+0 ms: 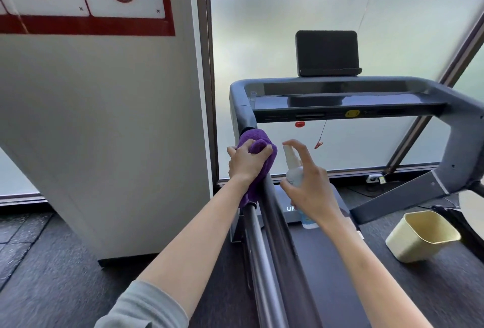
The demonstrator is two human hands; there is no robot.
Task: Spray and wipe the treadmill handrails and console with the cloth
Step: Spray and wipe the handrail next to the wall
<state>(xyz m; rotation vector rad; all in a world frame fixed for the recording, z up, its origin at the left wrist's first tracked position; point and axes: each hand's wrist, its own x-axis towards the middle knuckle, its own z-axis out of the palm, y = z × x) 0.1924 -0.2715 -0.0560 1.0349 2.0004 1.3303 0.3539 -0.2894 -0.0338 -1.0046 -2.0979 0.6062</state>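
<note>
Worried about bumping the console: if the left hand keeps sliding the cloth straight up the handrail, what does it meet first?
Probably the handrail's upper end, where it joins the console frame's corner, just beyond the purple cloth under the left hand.

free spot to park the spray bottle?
Belt is bare between the left rail and the cream bin. The console shelf below the tablet looks bare too. It is crowded at the rail's top, where the left hand presses the cloth.
</note>
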